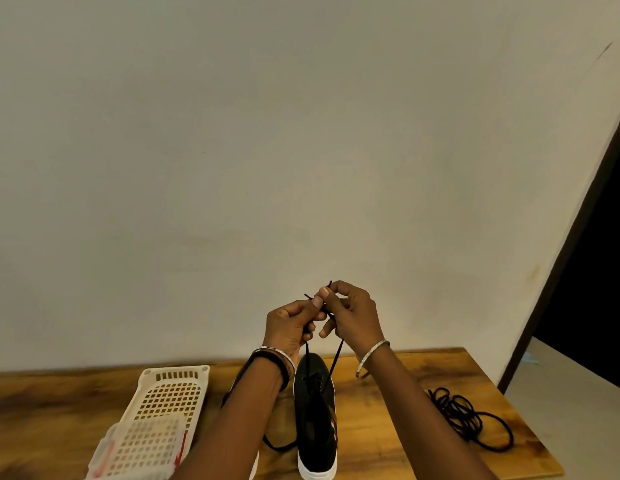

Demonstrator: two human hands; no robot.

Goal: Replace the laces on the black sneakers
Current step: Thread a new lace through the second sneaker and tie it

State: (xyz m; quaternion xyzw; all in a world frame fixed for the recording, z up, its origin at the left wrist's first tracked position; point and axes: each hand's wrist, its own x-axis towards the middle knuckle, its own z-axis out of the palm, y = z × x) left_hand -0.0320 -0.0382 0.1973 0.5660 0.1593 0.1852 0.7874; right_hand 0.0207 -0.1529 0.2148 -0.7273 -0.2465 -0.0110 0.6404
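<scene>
A black sneaker (315,420) with a white sole stands on the wooden table (398,420), toe pointing away from me. Two ends of its black lace (336,358) run up from the eyelets to my raised hands. My left hand (293,327) pinches one lace end between thumb and fingers. My right hand (353,315) pinches the other end, and the two hands touch above the shoe. A second sneaker is mostly hidden behind my left forearm; only a strip of its white sole (255,467) shows.
A cream perforated plastic basket (170,393) lies on the table's left, with a clear lidded box (142,448) in front of it. A tangle of loose black laces (468,419) lies at the right, near the table's edge. A plain wall stands behind.
</scene>
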